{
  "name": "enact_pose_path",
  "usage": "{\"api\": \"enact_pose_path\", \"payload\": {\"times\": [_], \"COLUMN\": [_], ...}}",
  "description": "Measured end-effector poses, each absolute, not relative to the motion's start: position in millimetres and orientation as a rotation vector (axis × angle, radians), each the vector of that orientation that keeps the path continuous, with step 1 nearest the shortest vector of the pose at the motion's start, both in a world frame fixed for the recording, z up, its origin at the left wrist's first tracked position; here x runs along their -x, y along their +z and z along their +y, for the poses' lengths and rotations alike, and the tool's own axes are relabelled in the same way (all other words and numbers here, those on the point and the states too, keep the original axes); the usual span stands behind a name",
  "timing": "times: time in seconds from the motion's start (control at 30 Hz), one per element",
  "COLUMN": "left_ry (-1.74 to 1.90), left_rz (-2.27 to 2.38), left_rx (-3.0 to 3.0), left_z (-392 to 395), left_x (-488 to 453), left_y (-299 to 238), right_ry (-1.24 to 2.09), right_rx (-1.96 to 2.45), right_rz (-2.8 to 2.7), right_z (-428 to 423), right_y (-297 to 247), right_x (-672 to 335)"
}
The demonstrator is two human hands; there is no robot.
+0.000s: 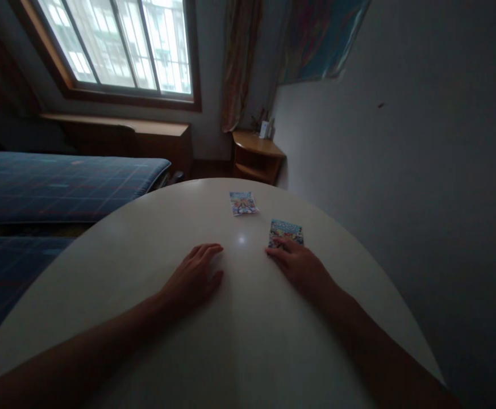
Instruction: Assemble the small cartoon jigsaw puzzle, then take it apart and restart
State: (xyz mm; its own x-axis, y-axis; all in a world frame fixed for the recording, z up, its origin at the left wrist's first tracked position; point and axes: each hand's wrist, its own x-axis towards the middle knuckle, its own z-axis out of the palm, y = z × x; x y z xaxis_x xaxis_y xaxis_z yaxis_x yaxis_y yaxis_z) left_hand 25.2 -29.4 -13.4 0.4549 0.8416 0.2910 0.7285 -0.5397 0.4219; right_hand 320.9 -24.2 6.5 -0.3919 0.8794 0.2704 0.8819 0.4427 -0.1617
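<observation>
On the round white table lie two small, flat, colourful picture packets. My right hand rests on the lower edge of the nearer, bluish-green packet. Its fingers stretch over that edge and hide part of it, with the thumb to the left. The farther packet, printed in blue and orange with a pale border, sits apart, ahead and to the left, untouched. My left hand lies on the tabletop left of both packets, fingers extended and thumb apart, holding nothing.
A bed with a dark blue checked cover stands to the left. Beyond the table is a wooden corner shelf with small items on it. The wall runs close along the right side; a barred window is at the back left.
</observation>
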Motion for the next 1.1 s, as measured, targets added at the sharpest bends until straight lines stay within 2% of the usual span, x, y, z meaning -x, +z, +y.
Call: {"api": "enact_pose_path", "payload": {"times": [0.13, 0.47, 0.67, 0.87, 1.1], "left_ry": [0.722, 0.700, 0.639, 0.417, 0.319], "left_rz": [1.346, 1.308, 1.250, 1.150, 1.176], "left_rx": [-2.465, -2.569, -2.719, -2.734, -2.718], "left_z": [-29.0, -25.8, -24.4, -26.6, -28.0], "left_x": [-26.6, -27.4, -25.8, -21.7, -22.4], "left_y": [-12.7, -15.3, -12.4, -11.9, -5.7], "right_ry": [0.009, 0.046, 0.009, 0.161, 0.258], "right_rx": [1.702, 1.711, 1.685, 1.607, 1.567], "right_rz": [-2.231, -2.158, -2.195, -2.390, -2.465], "right_z": [10.1, 82.4, 30.0, -49.5, -55.0], "right_y": [0.3, 7.0, 1.2, -6.1, 3.5], "right_x": [-348.7, -350.8, -313.8, -277.1, -273.2]}}
